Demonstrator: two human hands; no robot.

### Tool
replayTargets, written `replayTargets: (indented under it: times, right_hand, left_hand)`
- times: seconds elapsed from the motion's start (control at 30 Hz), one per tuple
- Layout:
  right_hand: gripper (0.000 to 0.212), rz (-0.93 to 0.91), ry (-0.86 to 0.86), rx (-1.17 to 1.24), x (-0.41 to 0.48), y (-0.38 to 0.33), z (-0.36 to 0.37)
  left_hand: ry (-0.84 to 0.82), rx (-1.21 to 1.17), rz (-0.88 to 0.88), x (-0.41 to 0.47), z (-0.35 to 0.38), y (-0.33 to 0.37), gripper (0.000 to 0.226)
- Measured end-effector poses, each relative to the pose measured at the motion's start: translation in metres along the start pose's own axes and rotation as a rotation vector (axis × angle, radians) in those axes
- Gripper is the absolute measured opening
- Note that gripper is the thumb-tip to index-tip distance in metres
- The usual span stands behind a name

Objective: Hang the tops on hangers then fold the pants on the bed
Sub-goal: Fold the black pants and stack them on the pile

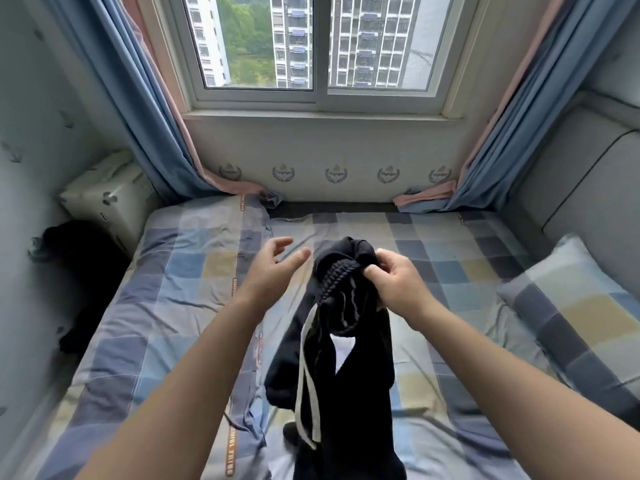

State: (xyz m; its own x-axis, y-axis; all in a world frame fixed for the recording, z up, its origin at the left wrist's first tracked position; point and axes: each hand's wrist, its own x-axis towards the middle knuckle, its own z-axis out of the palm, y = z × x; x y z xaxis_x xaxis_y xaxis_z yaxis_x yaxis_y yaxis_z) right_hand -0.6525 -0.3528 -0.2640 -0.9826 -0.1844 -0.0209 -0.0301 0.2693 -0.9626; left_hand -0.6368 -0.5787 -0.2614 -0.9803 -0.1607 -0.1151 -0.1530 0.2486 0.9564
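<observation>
Black pants [346,375] with a white side stripe hang bunched above the checked bed [180,289]. My right hand [394,282] grips their ribbed waistband at the top, lifting them so the legs trail down toward the bed's near edge. Just left of the waistband, my left hand [273,268] is held in the air with relaxed fingers, a small gap away from the cloth and holding nothing. No tops or hangers are in view.
A dark heap of clothing [83,282] lies at the bed's left side beside a white box [110,195]. A checked pillow [575,306] sits at the right, against a grey padded headboard [588,188]. Blue-pink curtains [156,133] frame the window ahead.
</observation>
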Motion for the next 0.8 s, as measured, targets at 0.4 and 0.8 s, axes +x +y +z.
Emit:
replayTargets:
  times: [0.4, 0.8]
  right_hand:
    - [0.017, 0.423, 0.178, 0.720, 0.020, -0.052, 0.006]
    - [0.011, 0.379, -0.019, 0.378, 0.023, -0.011, -0.033]
  left_hand:
    - [0.068, 0.059, 0.006, -0.059, 0.105, -0.030, 0.127]
    - [0.209, -0.327, 0.012, -0.021, 0.104, -0.032, 0.014]
